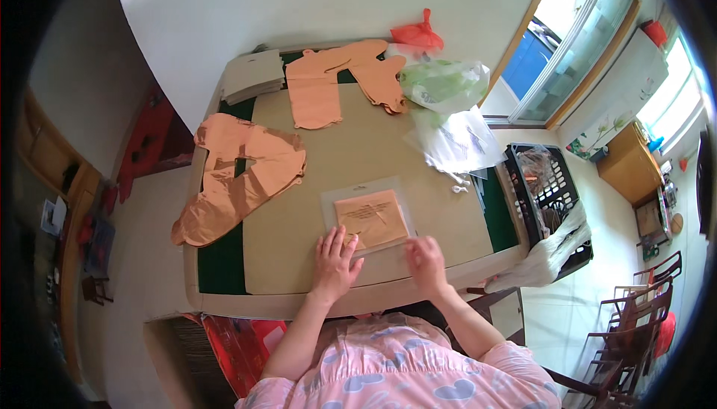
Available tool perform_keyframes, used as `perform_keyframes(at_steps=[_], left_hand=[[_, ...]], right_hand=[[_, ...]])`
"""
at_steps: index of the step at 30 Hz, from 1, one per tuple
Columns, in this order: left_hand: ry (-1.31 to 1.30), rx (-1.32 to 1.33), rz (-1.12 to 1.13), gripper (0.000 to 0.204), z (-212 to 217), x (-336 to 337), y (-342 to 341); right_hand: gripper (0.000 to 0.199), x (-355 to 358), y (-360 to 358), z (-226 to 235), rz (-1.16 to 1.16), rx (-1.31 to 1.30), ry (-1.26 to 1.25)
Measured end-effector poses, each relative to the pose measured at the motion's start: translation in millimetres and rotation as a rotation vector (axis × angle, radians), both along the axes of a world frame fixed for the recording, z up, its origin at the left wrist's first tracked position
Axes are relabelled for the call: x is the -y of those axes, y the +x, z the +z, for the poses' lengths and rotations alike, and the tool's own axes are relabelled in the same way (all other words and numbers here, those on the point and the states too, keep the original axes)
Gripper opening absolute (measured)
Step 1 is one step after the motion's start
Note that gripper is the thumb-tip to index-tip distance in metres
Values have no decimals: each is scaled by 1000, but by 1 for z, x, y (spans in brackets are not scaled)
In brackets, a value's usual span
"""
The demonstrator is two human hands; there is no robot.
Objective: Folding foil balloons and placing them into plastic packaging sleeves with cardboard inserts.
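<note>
A folded rose-gold foil balloon (370, 218) with small print lies on a clear plastic sleeve (327, 198) near the table's front edge. My left hand (336, 263) rests on its lower left corner, fingers stretched and spread. At the lower right edge of the sleeve is my right hand (426, 265), its fingers curled together and slightly blurred. Whatever those fingers may hold is hidden. Two large flat foil balloons, one at the left (250, 174) and another at the back (315, 95), lie unfolded on the table.
A stack of grey card sheets (254, 76) stands at the back left. Toward the back right lie a red plastic bag (418, 33), a pale green translucent bag (446, 86) and clear sleeves (464, 144). A black crate (534, 192) adjoins the table's right edge.
</note>
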State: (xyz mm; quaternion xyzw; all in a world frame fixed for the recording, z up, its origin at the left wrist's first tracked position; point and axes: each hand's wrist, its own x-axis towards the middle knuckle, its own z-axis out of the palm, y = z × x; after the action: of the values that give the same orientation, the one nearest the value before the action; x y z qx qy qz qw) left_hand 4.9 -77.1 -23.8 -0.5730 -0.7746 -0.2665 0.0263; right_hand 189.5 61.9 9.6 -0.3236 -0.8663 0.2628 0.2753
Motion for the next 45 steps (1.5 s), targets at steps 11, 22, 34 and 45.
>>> perform_keyframes(at_steps=[11, 22, 34, 45], left_hand=[[188, 7, -27, 41, 49, -27, 28], [164, -110, -245, 10, 51, -69, 65], [194, 7, -248, 4, 45, -53, 57], [709, 968, 546, 46, 81, 185, -218]], right_hand=[[13, -46, 10, -10, -198, -89, -640], [11, -18, 1, -8, -135, -383, -851], [9, -15, 1, -16, -228, -242, -769], [8, -36, 18, -18, -187, -138, -802]])
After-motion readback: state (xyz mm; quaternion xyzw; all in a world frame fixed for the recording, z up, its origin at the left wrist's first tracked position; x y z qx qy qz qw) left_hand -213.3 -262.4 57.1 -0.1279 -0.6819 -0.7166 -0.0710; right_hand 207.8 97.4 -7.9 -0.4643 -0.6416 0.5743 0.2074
